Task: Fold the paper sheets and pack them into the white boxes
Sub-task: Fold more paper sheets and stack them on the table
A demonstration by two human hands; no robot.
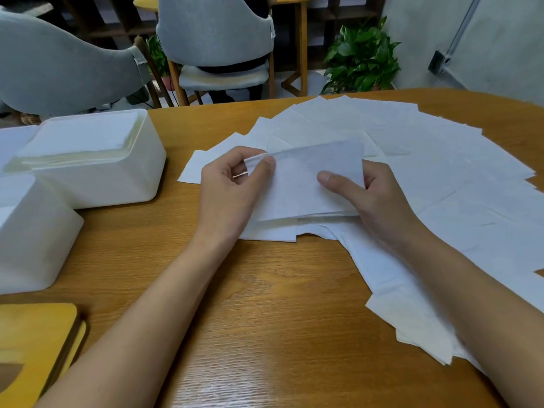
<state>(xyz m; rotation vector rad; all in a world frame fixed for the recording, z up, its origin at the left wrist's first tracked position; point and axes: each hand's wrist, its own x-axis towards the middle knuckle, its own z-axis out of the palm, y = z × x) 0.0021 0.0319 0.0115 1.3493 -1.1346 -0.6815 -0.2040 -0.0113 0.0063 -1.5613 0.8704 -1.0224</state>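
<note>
- While the left thumb [265,167] and forefinger are closing together on the upper left corner of the folded sheet [306,187], the other fingers of the left hand [232,184] are curling loosely behind them.
- Over on the other side, the right thumb [332,179] is lying flat across the top of that same sheet, and the right hand [376,201] is gripping it from the right edge; its other fingers are tucked behind the paper and I cannot see them.
- So the sheet is being held between both hands, lifted a little and tilted toward the camera, just above the pile.
- Beneath and beyond it, the loose paper sheets [441,178] are fanning out in overlapping layers across the right half of the wooden table [265,304], with the right forearm resting over their near edge.
- Well to the left, the open white box [97,184] is sitting on the table with a stack of folded sheets [79,139] filling it almost to the rim.
- Just in front of it, touching or nearly so, a second white box [32,231] is standing at the left edge of view.
- Nearer still, a yellow wooden piece [32,343] is lying at the bottom left corner.
- Behind the table, two grey chairs [215,33] and a green plant [362,57] are standing.
</note>
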